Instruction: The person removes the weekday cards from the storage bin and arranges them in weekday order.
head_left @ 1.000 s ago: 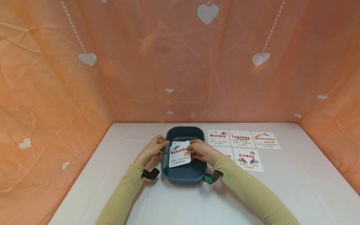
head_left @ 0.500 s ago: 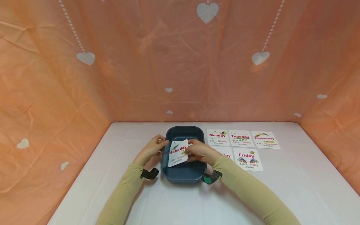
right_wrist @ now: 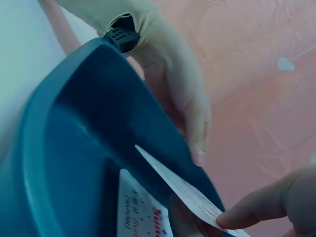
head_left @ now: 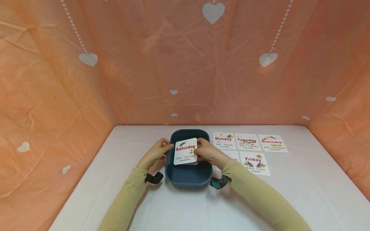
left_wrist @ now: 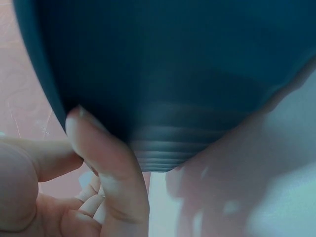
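Raised since a second ago, the Saturday card [head_left: 186,151] is pinched by the right hand [head_left: 206,152] above the blue tray [head_left: 188,178], whose left rim is gripped by the left hand [head_left: 157,152].

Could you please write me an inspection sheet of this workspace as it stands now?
Surface: white table.
Job's things: Saturday card lifted over the blue bin; another card lies inside.
Clutter: Monday, Tuesday, Wednesday and Friday cards laid out beside the bin; one more partly hidden.
Hands: right hand pinches the Saturday card; left hand holds the bin's rim.
Cables: nothing seen.
Surroundings: orange heart-print backdrop.
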The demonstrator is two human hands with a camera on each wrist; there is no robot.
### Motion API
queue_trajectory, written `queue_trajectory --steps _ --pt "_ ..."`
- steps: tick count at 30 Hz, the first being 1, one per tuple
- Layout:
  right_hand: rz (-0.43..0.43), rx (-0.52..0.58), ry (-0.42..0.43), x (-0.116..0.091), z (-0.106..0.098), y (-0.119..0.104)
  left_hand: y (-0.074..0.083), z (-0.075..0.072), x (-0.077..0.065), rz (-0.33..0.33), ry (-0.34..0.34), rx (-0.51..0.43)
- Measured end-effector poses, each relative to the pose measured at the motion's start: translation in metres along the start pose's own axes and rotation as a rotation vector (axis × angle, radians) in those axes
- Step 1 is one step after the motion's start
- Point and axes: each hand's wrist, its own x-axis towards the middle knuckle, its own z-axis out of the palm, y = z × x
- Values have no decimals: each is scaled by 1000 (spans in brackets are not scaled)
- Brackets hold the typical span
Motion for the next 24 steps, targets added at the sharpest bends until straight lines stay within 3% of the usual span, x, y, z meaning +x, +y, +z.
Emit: queue_trajectory --steps 12,24 --pt "-30 -61 88 -12 -28 -8 -3 0 3 17 -1 -12" --pt "-66 7 94 -25 -57 -2 -2 0 4 24 10 17"
